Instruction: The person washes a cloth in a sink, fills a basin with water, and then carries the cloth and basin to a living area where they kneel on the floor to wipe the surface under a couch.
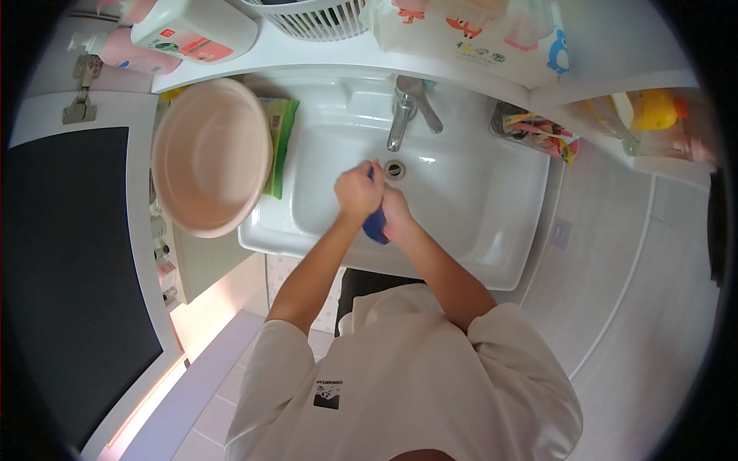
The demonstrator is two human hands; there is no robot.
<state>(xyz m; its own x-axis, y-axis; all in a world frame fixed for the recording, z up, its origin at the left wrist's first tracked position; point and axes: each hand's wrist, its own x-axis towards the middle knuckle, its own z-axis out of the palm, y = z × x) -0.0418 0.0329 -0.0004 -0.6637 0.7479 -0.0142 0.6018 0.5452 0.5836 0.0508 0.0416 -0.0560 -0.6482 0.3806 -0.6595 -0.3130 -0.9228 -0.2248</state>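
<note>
Both my hands are closed around a dark blue cloth held above the white sink. My left hand grips its upper part, and a bit of blue shows between the fingers. Against it, slightly lower and to the right, my right hand is wrapped round the cloth, whose lower end bulges out toward me. Just beyond my hands lies the round drain. The chrome faucet stands behind it, and no water stream shows from its spout.
A pale pink basin rests at the sink's left edge, beside a green packet. Small packets lie in the back right corner. On the shelf behind are a white jug, a grey basket and a printed bag.
</note>
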